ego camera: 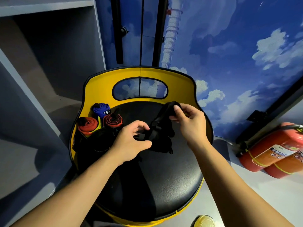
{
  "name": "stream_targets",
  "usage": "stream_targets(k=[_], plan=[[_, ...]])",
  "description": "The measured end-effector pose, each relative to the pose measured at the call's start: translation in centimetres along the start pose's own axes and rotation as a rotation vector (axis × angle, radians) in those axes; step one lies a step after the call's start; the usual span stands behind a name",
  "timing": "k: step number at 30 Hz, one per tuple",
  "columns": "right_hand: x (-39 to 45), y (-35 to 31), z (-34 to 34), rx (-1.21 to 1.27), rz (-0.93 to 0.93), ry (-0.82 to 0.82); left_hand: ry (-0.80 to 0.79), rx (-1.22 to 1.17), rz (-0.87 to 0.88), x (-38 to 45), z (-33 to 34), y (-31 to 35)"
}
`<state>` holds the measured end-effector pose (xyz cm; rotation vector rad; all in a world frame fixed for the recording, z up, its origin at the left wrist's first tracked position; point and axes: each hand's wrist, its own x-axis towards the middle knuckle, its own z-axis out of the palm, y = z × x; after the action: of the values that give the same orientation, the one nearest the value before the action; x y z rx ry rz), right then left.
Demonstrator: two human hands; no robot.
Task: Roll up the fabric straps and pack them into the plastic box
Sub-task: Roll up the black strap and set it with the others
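Note:
A black fabric strap (159, 128) hangs over the black seat of a yellow chair (164, 169). My left hand (131, 143) pinches its lower bunched end. My right hand (188, 118) pinches its upper end, lifted toward the chair's back. Three rolled straps stand at the seat's left edge: a blue one (101, 109), a red-and-black one (113, 121) and an orange-red one (87, 126). A dark heap (98, 141) lies beside them under my left wrist; I cannot tell what it is. No plastic box shows.
The chair's yellow back (139, 74) has an oval cut-out. Grey shelving (41, 63) stands at the left. A blue cloud-painted wall (237, 54) rises behind. Two red fire extinguishers (275, 151) lie on the floor at the right. A yellow shoe (204, 221) shows at the bottom.

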<state>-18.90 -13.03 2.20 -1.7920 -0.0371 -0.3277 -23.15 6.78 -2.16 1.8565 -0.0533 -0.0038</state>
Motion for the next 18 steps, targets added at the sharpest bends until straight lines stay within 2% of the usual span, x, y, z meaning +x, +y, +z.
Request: stream_targets(k=[5, 8, 13, 18], plan=[[0.43, -0.02, -0.23, 0.058, 0.101, 0.059, -0.059, 0.018, 0.031, -0.25, 0.11, 0.5], [0.47, -0.19, -0.17, 0.043, 0.089, 0.066, -0.075, 0.022, 0.045, -0.37, 0.23, 0.77], [-0.08, -0.46, 0.1, -0.12, -0.015, -0.015, -0.02, -0.005, 0.031, -0.03, -0.24, 0.3], [0.0, -0.03, -0.03, -0.144, 0.035, -0.077, -0.026, -0.017, -0.03, -0.14, -0.02, -0.05]])
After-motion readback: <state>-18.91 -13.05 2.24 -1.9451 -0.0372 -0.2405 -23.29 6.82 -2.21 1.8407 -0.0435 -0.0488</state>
